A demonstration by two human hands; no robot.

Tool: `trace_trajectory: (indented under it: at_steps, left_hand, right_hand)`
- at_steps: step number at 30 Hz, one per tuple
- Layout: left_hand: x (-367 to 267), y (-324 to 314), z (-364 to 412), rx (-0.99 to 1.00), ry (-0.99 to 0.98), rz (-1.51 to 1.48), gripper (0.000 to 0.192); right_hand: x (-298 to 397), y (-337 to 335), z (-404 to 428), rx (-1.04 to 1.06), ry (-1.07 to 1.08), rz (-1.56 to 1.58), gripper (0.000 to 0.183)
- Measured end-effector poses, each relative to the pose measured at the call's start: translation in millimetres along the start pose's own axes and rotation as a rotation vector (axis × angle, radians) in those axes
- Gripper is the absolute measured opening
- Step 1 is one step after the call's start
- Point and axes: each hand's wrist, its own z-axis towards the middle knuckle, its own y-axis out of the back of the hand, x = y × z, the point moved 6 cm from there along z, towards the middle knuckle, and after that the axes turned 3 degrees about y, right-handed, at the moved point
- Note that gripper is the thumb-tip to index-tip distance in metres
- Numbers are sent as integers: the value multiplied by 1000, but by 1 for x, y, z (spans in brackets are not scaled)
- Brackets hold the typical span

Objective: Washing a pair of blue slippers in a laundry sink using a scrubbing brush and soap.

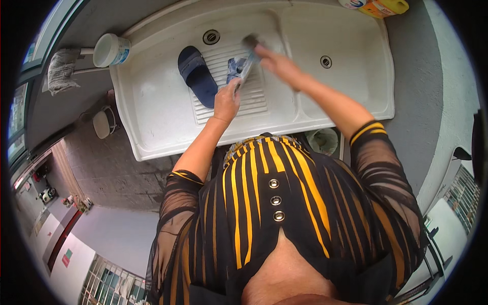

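My left hand (pixel 227 100) grips one end of a blue and white slide sandal (pixel 237 68), tilted on its side over the ribbed washboard (pixel 251 101) of a white sink. Blurred by motion, my right hand (pixel 280 68) is at the sandal's far end, closed around what looks like a brush (pixel 251 41) with dark bristles; its exact shape cannot be made out. Just left of the held sandal lies a dark blue slide sandal (pixel 197 76), sole down, partly on the ribs.
A second basin (pixel 343 87) with a drain adjoins on the right. A white plastic tub (pixel 110 50) and a grey cloth (pixel 64 70) are at the left. Yellow-orange bottles (pixel 381 7) stand at the top right rim. A lined bin (pixel 322 140) is below the sink's front edge.
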Motion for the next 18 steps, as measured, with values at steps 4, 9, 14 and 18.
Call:
trace_trajectory:
  at_steps: [4, 9, 14, 18]
  left_hand:
    - [-1, 5, -4, -32, 12, -1, 38]
    - [-3, -7, -8, 185, -76, 170, 37]
    - [14, -27, -44, 418, -339, 253, 44]
    - [11, -38, -51, 538, -333, 310, 52]
  right_hand:
    - [25, -46, -37, 187, 99, -8, 48]
    - [-30, 27, 4, 21, -212, -77, 48]
    - [-17, -22, -75, 309, -65, -322, 46]
    - [-41, -17, -87, 254, -164, -385, 45]
